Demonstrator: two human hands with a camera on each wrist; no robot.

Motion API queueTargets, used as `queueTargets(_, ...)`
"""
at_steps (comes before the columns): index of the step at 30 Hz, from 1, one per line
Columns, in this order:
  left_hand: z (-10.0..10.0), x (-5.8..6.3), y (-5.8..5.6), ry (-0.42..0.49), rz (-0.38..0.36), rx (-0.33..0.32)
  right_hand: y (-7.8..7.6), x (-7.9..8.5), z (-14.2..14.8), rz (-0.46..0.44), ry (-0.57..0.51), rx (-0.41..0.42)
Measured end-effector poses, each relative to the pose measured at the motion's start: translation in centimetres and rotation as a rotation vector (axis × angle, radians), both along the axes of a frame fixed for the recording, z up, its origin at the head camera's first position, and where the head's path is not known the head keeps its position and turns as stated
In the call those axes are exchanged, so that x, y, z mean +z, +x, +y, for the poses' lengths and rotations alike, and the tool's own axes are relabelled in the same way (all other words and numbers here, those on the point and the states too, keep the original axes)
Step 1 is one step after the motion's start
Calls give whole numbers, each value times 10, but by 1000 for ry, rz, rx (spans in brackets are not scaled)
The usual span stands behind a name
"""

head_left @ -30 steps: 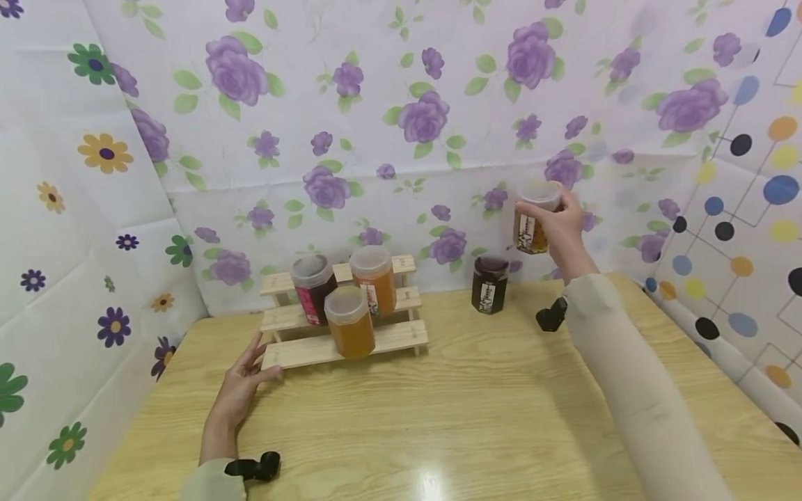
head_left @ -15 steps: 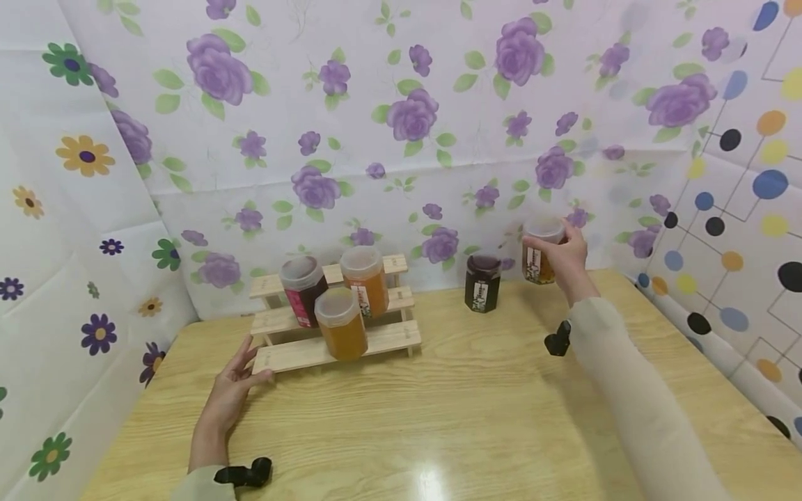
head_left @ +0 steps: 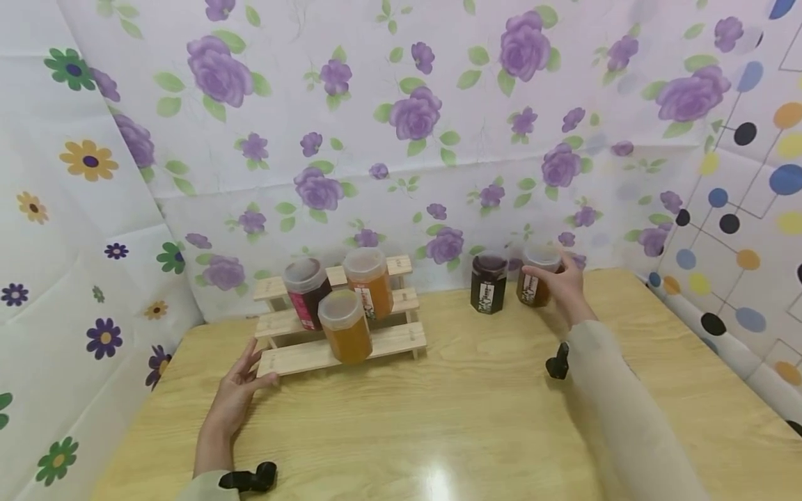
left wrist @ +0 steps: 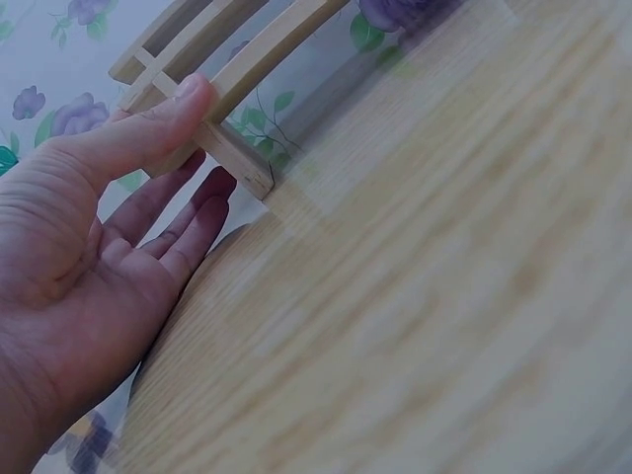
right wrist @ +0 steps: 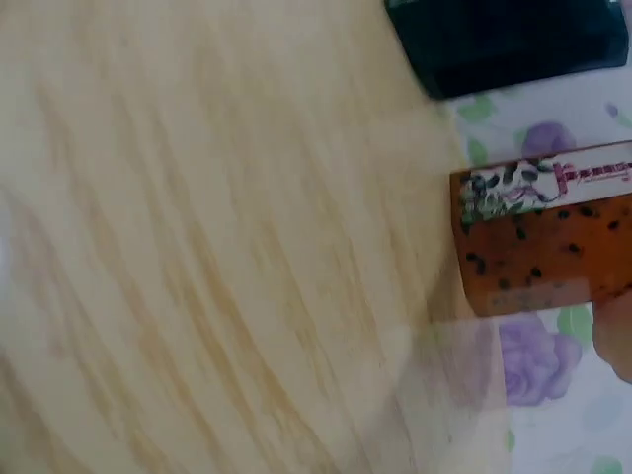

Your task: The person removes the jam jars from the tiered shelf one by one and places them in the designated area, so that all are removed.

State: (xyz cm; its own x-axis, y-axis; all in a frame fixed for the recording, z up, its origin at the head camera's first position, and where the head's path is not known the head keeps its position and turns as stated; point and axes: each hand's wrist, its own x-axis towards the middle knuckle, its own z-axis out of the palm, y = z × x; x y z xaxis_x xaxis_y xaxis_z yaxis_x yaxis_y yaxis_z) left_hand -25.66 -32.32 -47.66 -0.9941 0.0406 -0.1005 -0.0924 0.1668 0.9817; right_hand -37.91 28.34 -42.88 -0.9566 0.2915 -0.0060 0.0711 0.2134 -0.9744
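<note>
My right hand (head_left: 567,289) grips a hexagonal jar of orange-brown jam with dark seeds (head_left: 532,289) by its upper part. The jar is upright at the back of the table; whether its base touches the wood I cannot tell. Just left of it stands a dark jam jar (head_left: 489,284), also partly seen in the right wrist view. My left hand (head_left: 234,393) holds the left end of a three-step wooden rack (head_left: 294,358), thumb on the lowest step and fingers behind it. On the rack are a dark red jar (head_left: 307,292), an orange jar (head_left: 370,282) and an amber jar (head_left: 346,327).
The wood-grain table (head_left: 401,417) runs back to a flowered cloth wall (head_left: 376,139). Further patterned cloths enclose the left and right sides. A black wrist camera (head_left: 557,360) sits at my right cuff, another (head_left: 250,479) at my left.
My right hand has lowered the seeded jar from in front of the cloth wall down to table level, beside the dark jar. My left hand stays at the rack. The head view shifted slightly.
</note>
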Motion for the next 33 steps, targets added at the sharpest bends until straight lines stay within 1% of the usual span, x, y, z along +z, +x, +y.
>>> queueTargets(4,-2,-3,2,19,3,-2,0,-8,1,26,0,20)
queueTargets(9,-5,-4,4,14,10,-1,-2,-10,-2,31,-37,29)
queueTargets(12,-6,-2,3,8,16,-4,-4,-11,-2,38,-56,22)
queueTargets(17,-8,3,0,0,16,-5,-7,-11,-4,52,-72,32)
queueTargets(22,-4,5,-3,-8,12,-9,-5,-12,1,60,-65,34)
queueTargets(25,-1,3,-3,0,10,-3,-5,-14,5,70,-29,49)
queueTargets(30,3,-1,3,17,9,-4,-5,-16,14,70,84,95)
queueTargets(33,3,0,2,4,6,-5,-2,-13,19,56,136,118)
